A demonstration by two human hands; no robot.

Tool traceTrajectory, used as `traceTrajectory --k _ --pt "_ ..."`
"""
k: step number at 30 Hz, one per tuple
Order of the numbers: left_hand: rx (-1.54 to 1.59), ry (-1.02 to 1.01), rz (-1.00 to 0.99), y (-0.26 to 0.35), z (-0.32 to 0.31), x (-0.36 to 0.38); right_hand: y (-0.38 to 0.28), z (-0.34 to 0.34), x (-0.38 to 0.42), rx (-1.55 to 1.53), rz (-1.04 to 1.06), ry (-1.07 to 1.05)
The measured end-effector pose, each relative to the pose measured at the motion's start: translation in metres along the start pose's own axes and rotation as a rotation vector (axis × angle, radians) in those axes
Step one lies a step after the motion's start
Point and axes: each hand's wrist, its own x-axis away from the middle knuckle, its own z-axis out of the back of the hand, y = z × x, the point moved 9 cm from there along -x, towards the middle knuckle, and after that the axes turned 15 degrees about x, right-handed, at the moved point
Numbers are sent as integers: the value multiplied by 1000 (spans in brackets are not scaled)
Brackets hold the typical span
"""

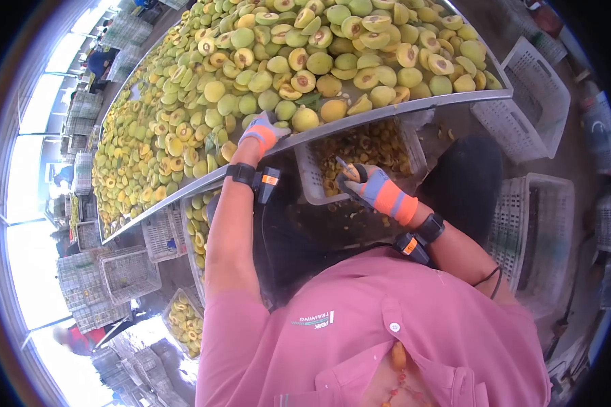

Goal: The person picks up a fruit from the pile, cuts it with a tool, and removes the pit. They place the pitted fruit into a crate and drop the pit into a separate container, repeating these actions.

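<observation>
My left hand (pixel 265 131), in a grey and orange glove, reaches over the metal rim of the sorting table (pixel 414 107). Its fingers are apart among the fruit at the edge, nearest to a yellow-green fruit (pixel 305 119); their tips are partly hidden. My right hand (pixel 381 192), gloved alike, is closed around a small knife (pixel 344 163) whose short blade points up and left. It hovers over a white crate (pixel 310 178) of cut yellow fruit pieces below the rim. Halved and whole green-yellow fruits (pixel 258 81) cover the table, some showing brown pits or hollows.
White plastic crates stand at the right (pixel 533 230) and upper right (pixel 553 102). More crates (pixel 130 271) are at the left, beside a fruit-filled crate (pixel 185 322). My dark-clad knee (pixel 461 183) is right of the crate under the table. A person (pixel 100 62) is far off at upper left.
</observation>
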Motion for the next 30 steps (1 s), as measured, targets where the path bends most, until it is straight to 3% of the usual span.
traceTrajectory --k 4,10,11,14,15,18,21,25,28,29,30 --pt "293 -61 -102 3 0 8 -11 3 5 1 -12 -18" --pt "121 321 46 24 49 49 -14 24 -4 10 172 147" --pt "51 278 117 27 52 62 -26 34 -1 88 169 159" --pt "-536 154 127 43 26 69 -49 49 -1 50 119 120" --pt "-557 180 99 51 18 69 -57 50 0 7 119 94" --pt "-259 95 208 63 7 67 -34 43 -16 -93 -7 41" --pt "-100 152 203 68 -2 54 -34 32 -18 68 179 105" --pt "63 259 152 78 -4 67 -32 33 -9 252 194 104" --pt "283 252 -345 90 -19 86 -28 42 -6 232 194 173" --pt "421 248 -597 107 -18 104 -24 40 -8 191 177 143" --pt "461 222 -633 117 -20 118 -23 38 -7 154 178 122"
